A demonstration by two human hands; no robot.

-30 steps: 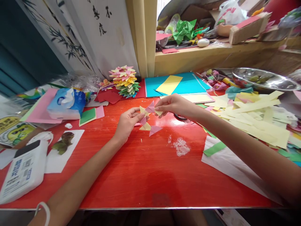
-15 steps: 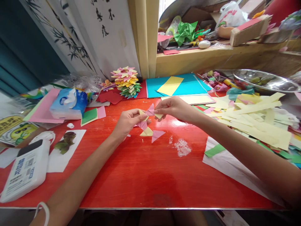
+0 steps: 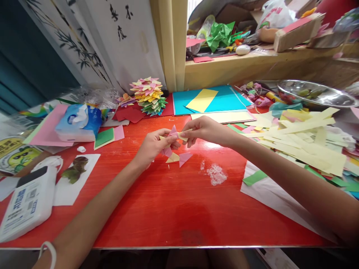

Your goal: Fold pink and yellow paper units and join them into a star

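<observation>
Above the red table [image 3: 157, 209], my left hand [image 3: 155, 145] pinches a chain of folded pink and yellow paper pieces. A pink point [image 3: 173, 130] of the chain sticks up between the two hands. My right hand [image 3: 200, 130] is closed on a pale yellow folded piece [image 3: 183, 138] that meets the chain on its right side. Just below the hands, a yellow folded piece [image 3: 172, 158] and a pink triangle [image 3: 185, 158] show near the table surface. Fingers hide part of the chain.
A layered paper model [image 3: 150, 96] stands at the back, beside blue sheets [image 3: 224, 97]. Paper strips [image 3: 305, 138] heap at the right near a metal bowl [image 3: 316, 93]. Left are a tissue pack [image 3: 78, 123] and a white box [image 3: 29, 201].
The pink point between the hands has tilted more upright and moved left. My right hand has shifted slightly left with its yellow piece. The view has shifted a little.
</observation>
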